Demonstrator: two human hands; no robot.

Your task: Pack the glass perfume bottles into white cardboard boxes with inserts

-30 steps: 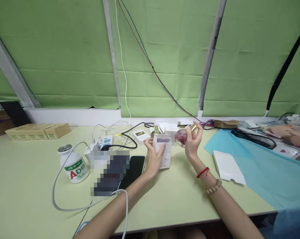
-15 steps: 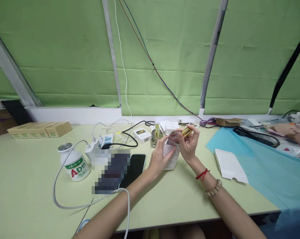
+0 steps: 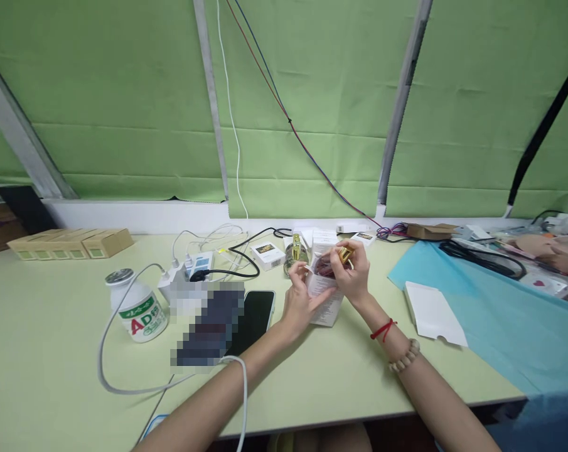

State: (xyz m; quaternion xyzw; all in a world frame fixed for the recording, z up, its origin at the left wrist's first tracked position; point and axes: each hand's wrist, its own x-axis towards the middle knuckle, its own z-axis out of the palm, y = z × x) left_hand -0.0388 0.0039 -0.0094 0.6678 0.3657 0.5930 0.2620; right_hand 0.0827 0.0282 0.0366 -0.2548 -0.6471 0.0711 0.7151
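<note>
My left hand (image 3: 297, 306) grips a small white printed carton (image 3: 328, 311) held tilted just above or on the table; I cannot tell which. In my right hand (image 3: 355, 276), fingers are closed around the gold top of a pinkish glass perfume bottle (image 3: 325, 266). The bottle's body is at the carton's upper opening, seemingly partly inside, with its lower part hidden. Behind my left hand stands a second perfume bottle (image 3: 295, 250) with a gold neck. A small white box (image 3: 268, 256) lies to its left.
Left of my hands are a phone (image 3: 255, 320), a blurred-out dark object (image 3: 211, 326), a white bottle (image 3: 137, 307) and looping white cable (image 3: 137, 393). A white card tray (image 3: 434, 314) and blue sheet (image 3: 491, 339) lie to the right. Brown boxes (image 3: 71, 243) line the back left.
My right hand has brought the perfume bottle down and slightly left, closer into the carton's opening. The carton looks more upright in my left hand.
</note>
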